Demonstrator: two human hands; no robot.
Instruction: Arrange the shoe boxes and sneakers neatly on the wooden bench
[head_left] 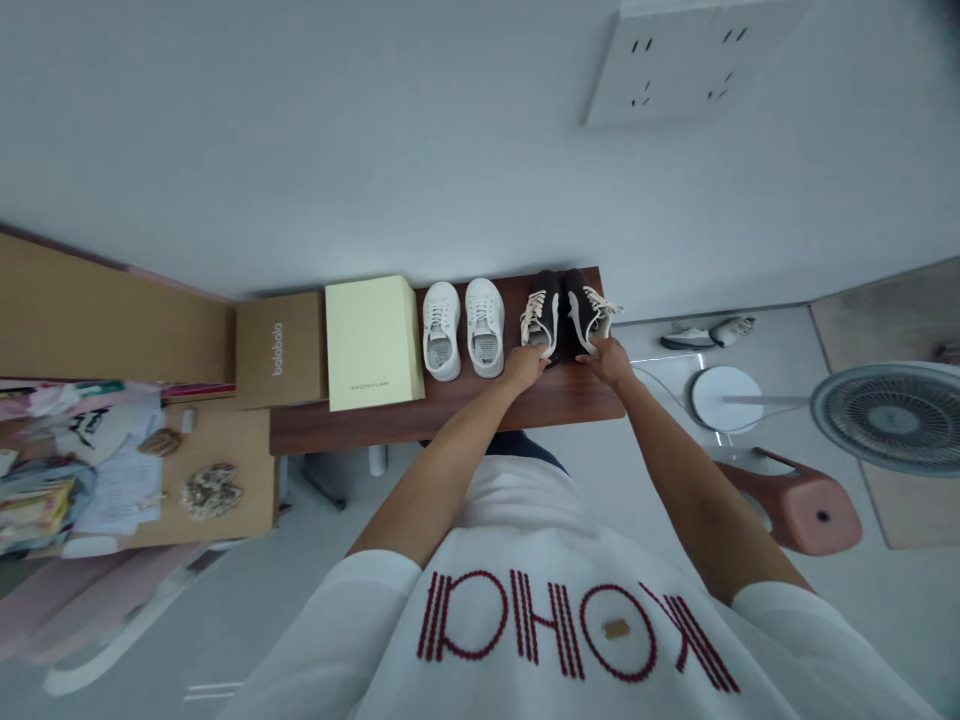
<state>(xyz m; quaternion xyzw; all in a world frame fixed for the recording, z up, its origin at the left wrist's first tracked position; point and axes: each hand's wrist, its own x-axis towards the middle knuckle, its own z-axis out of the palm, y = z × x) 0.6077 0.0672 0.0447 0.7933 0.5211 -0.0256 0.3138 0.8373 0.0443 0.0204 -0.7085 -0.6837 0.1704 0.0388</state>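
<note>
Two dark brown shoes with cream laces stand side by side at the right end of a dark wooden table, toes to the wall. My left hand (pixel 526 366) grips the heel of the left brown shoe (pixel 550 305). Around the heel of the right brown shoe (pixel 581 305) the fingers of my right hand (pixel 609 360) are closed. To their left, a white left sneaker (pixel 441 330) and a white right sneaker (pixel 485 328) stand as a pair. A pale yellow shoebox (pixel 373 340) sits beside them.
A brown cardboard box (pixel 279 350) adjoins the yellow one on the table (pixel 465 400). At left, a desk (pixel 255 470) carries papers and a hair scrunchie. On the right floor are a fan (pixel 892 418), a pink stool (pixel 821 515) and more shoes (pixel 709 333). Sockets (pixel 682 65) are on the wall.
</note>
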